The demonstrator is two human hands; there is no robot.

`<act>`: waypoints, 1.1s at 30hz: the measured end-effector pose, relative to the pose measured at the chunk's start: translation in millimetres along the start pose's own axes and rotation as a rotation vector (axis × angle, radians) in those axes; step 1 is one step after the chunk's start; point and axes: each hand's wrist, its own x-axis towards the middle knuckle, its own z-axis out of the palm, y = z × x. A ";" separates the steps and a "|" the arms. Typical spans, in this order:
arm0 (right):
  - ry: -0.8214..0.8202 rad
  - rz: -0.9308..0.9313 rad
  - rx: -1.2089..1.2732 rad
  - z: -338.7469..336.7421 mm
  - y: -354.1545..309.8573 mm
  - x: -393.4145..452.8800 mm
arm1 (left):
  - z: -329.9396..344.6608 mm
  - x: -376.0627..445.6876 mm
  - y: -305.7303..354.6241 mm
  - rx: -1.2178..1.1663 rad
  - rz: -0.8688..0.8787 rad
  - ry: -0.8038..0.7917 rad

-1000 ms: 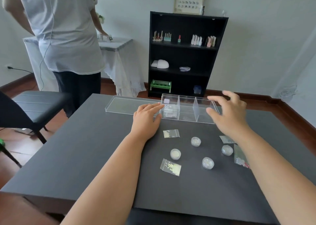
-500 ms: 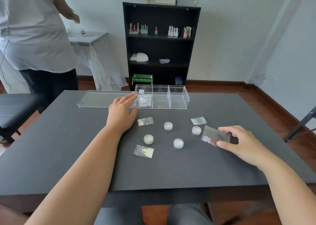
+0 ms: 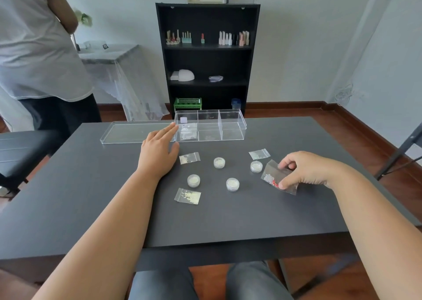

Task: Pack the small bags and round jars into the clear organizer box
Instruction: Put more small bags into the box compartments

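A: Where is the organizer box (image 3: 210, 126)?
B: At the far desk (image 3: 68, 197) edge; rigid, steadied by the flat, empty left hand (image 3: 158, 153).
A: The bead bag (image 3: 272, 177)?
B: Pinched by right hand (image 3: 306, 174) fingers (image 3: 282, 185). Judged light, limp, slippery; best gripped at an edge.

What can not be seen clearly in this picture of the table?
- Head view: part of the held bag is covered by the right hand.
- The contents of the round jars are too small to identify.
- The box left compartment contents are blurred by its clear walls and the left hand.
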 end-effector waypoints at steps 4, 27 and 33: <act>-0.020 -0.025 0.011 1.2 1.6 -1.1 | -0.3 -0.1 -0.2 -0.012 -0.003 0.000; 0.324 -0.642 0.426 30.0 -101.3 22.7 | -53.1 7.1 93.0 -0.209 0.350 0.006; 0.468 -0.490 0.208 48.5 -92.9 55.6 | -58.5 38.3 63.0 -0.256 0.110 0.124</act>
